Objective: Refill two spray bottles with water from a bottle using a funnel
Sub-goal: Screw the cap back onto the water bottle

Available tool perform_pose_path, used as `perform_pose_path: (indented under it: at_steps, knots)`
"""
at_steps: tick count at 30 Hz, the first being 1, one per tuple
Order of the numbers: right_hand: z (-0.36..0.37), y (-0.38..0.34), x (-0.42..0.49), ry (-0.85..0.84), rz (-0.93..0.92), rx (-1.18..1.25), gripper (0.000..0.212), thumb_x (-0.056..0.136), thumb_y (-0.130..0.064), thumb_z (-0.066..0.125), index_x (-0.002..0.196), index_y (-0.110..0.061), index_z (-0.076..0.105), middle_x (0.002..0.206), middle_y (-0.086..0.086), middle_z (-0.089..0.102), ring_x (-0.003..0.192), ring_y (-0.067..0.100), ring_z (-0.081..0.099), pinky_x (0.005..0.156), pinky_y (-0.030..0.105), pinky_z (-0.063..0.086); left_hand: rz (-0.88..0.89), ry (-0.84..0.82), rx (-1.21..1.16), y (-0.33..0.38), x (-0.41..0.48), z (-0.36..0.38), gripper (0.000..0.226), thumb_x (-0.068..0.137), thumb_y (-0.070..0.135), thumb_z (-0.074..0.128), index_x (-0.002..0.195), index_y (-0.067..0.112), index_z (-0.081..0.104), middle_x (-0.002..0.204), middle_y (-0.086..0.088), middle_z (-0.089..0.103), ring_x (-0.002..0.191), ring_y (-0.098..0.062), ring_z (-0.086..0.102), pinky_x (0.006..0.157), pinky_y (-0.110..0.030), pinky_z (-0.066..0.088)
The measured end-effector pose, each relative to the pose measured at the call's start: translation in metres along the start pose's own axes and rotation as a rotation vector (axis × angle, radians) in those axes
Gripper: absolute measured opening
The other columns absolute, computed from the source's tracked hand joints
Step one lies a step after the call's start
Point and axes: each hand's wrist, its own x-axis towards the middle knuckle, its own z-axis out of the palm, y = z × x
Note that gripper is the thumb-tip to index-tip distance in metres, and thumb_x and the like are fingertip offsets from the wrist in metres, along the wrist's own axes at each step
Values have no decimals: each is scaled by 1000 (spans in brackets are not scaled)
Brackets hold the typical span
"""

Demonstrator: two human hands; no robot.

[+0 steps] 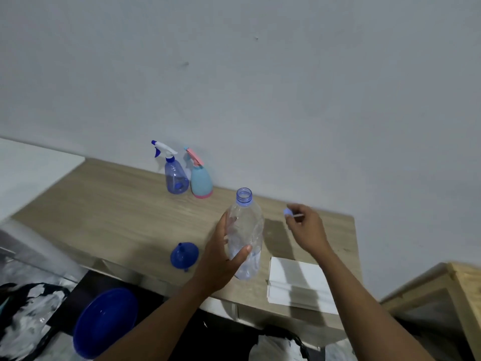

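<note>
Nearest me, my left hand (223,259) wraps its fingers round the clear, crinkled plastic water bottle (246,238), mouth up over the wood-grain worktop (117,204); how full it is I cannot tell. At its 2 o'clock my right hand (305,227) pinches the small pale-blue cap (287,212). The glossy blue funnel (184,255) sits spout-up at the bottle's 8 o'clock, unused. Farther off at 11 o'clock, by the wall, the translucent blue spray bottle (175,178) and the matte teal-and-pink spray bottle (201,182) stand side by side, trigger heads on. I judge only the uncapping done; both refills remain
</note>
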Motion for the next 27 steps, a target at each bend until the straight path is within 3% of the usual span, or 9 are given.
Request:
perform_pose_path:
  at_steps: [2, 7, 10, 13, 16, 21, 24, 27]
  knots:
    - [-17, -51, -4, -38, -99, 123, 23, 93, -21, 67, 115, -16, 70, 102, 2, 73, 82, 21, 70, 80, 37, 59, 13, -9, -2, 3, -2, -4, 89, 85, 33, 70, 154, 36, 15, 152, 14, 39, 139, -8, 41, 110, -44, 45]
    - [-43, -137, -30, -292, -331, 144, 23, 97, -16, 63, 119, -18, 70, 112, -8, 70, 84, 9, 68, 75, 18, 54, 76, -8, -32, 8, -10, -11, 83, 93, 30, 65, 155, 38, 11, 157, 12, 35, 141, -12, 41, 110, -46, 45]
    - [-41, -146, -33, -347, -400, 49, 20, 96, -15, 65, 114, -18, 70, 113, -10, 71, 96, 7, 68, 83, 26, 56, 81, 15, -44, 13, -13, -14, 74, 96, 23, 62, 150, 48, 20, 153, 16, 40, 138, -8, 45, 108, -35, 47]
    - [-39, -147, -33, -408, -440, 57, 22, 95, -11, 65, 116, -13, 70, 115, -5, 72, 99, 11, 70, 89, 28, 55, 85, 26, -73, 14, -13, -21, 64, 97, 14, 59, 147, 43, 29, 147, 19, 48, 132, -5, 51, 104, -26, 49]
    - [-36, -148, -35, -430, -487, 43, 24, 95, -9, 64, 118, -12, 70, 117, -5, 71, 101, 6, 68, 87, 21, 53, 80, 12, -80, 17, -9, -30, 60, 96, 11, 60, 142, 41, 34, 139, 18, 53, 122, 0, 58, 96, -19, 51]
    - [-29, -151, -32, -458, -551, -36, 26, 97, -9, 61, 119, -16, 71, 123, -7, 66, 109, 1, 62, 82, 11, 46, 47, -13, -92, 18, -6, -36, 57, 95, 20, 62, 139, 47, 37, 134, 10, 58, 113, -4, 65, 89, -19, 55]
    - [-25, -149, -31, -471, -553, -33, 25, 98, -11, 60, 118, -18, 72, 122, -8, 67, 110, 4, 62, 86, 15, 48, 41, -14, -91, 16, -4, -37, 58, 95, 19, 63, 138, 49, 40, 134, 1, 60, 112, -5, 66, 89, -21, 55]
    - [-21, -149, -30, -460, -505, 0, 17, 95, -16, 66, 110, -22, 72, 114, -13, 67, 98, 10, 65, 86, 32, 56, 38, -28, -95, 18, -2, -39, 58, 96, 16, 61, 136, 51, 39, 134, 1, 60, 116, -4, 64, 92, -24, 55]
